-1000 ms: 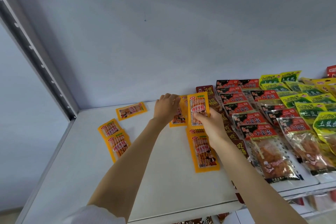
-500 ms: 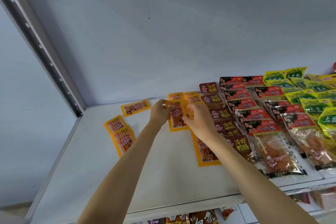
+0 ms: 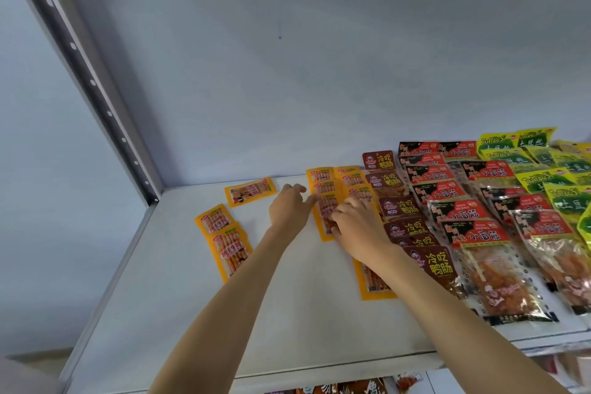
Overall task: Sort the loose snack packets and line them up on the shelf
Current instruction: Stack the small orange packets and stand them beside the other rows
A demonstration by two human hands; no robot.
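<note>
Brown snack packets, red-and-black packets and green-yellow packets are lying in overlapping rows along the right of the white shelf. Three loose orange sausage packets are sitting left, apart from the hands. The left hand and right hand are pressing flat, fingers spread, on an orange packet in the shelf's orange rows; the right forearm is covering another orange packet.

- The orange packet the right hand held up earlier now lies flat on the shelf, left of the brown packets.
- The left hand now touches its left edge.
</note>
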